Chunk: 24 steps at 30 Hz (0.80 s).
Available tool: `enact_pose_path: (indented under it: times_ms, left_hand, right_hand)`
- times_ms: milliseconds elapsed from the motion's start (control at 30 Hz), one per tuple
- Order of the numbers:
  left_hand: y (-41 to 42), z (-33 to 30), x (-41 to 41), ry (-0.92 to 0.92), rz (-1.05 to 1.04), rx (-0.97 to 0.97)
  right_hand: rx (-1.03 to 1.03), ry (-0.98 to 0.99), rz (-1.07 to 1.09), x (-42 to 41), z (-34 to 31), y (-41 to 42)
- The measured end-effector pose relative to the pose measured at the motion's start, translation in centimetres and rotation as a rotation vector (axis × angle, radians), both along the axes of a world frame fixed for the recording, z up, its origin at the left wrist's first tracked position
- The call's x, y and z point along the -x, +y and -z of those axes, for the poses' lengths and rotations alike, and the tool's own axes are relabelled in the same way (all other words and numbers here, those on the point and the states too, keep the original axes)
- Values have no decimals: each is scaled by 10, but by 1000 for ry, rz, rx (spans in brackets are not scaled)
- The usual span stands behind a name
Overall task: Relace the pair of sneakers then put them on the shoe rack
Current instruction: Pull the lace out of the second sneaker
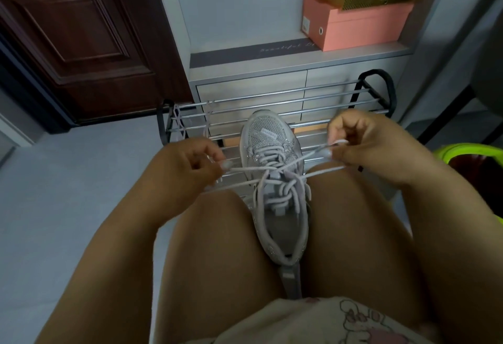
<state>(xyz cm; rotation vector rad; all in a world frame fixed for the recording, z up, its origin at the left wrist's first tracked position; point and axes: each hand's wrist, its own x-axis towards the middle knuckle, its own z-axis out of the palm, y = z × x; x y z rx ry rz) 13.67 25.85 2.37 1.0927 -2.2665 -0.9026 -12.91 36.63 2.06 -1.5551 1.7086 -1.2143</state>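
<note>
A dark wooden door point(81, 36) is standing at the far left, above a pale floor point(68, 180). Moving right, the person's left hand point(190, 161) is curling its fingers and pinching one end of a white shoelace point(245, 173), drawing it out sideways to the left. In the middle, a grey and white sneaker point(275, 177) is sitting wedged between the person's bare thighs, toe pointing away toward a metal shoe rack point(321, 98) with silver bars and black end frames, which is standing just beyond the knees against a grey cabinet point(250, 85). The lace is crossing over the sneaker's tongue through the eyelets. A second loose lace point(178, 120) is hanging over the rack's left end. Farther right, the right hand point(362, 142) is closing its fingers on the other lace end, pulling it to the right. Above it, pink shoeboxes point(359, 25) are stacked on the cabinet's ledge. A bright green bin point(468, 153) is showing at the far right edge.
</note>
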Motion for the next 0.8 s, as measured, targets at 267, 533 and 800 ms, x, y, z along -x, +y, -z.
enact_pose_path:
  times_ms: [267, 533, 800]
  left_hand:
    - [-5, 34, 16, -195, 184, 130]
    - [-1, 36, 16, -98, 160, 114]
    - [-3, 19, -7, 207, -270, -114]
  right_hand:
    - [-109, 441, -47, -25, 12, -4]
    - [-52, 352, -78, -28, 24, -8]
    - [157, 31, 424, -4, 12, -5]
